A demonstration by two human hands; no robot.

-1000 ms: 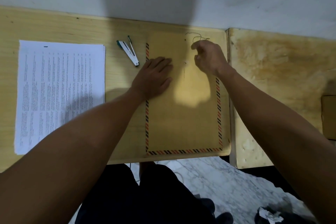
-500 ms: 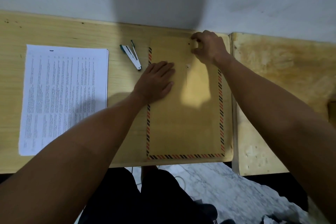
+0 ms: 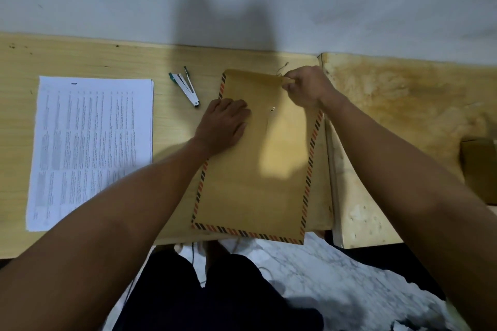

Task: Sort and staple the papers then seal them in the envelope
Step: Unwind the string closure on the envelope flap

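A brown envelope point(image 3: 258, 169) with a striped red-and-black border lies on the wooden desk point(image 3: 107, 62), its near end overhanging the front edge. My left hand point(image 3: 223, 126) presses flat on its upper left part. My right hand point(image 3: 306, 86) pinches the envelope's top flap edge, where a thin closure string point(image 3: 282, 68) sticks up. A small metal button point(image 3: 272, 109) shows on the envelope's face. A stack of printed papers point(image 3: 91, 148) lies to the left. A white and green stapler point(image 3: 185, 86) rests between the papers and the envelope.
A second, worn wooden table point(image 3: 403, 121) adjoins on the right, with a brown box point(image 3: 481, 169) at its right edge. A grey wall runs behind the desk. Marble floor and my dark-clothed legs show below the desk edge.
My right hand has stayed at the top of the envelope, now pinching the flap edge with the string poking up. The envelope has skewed slightly. My left hand stays pressed on it.
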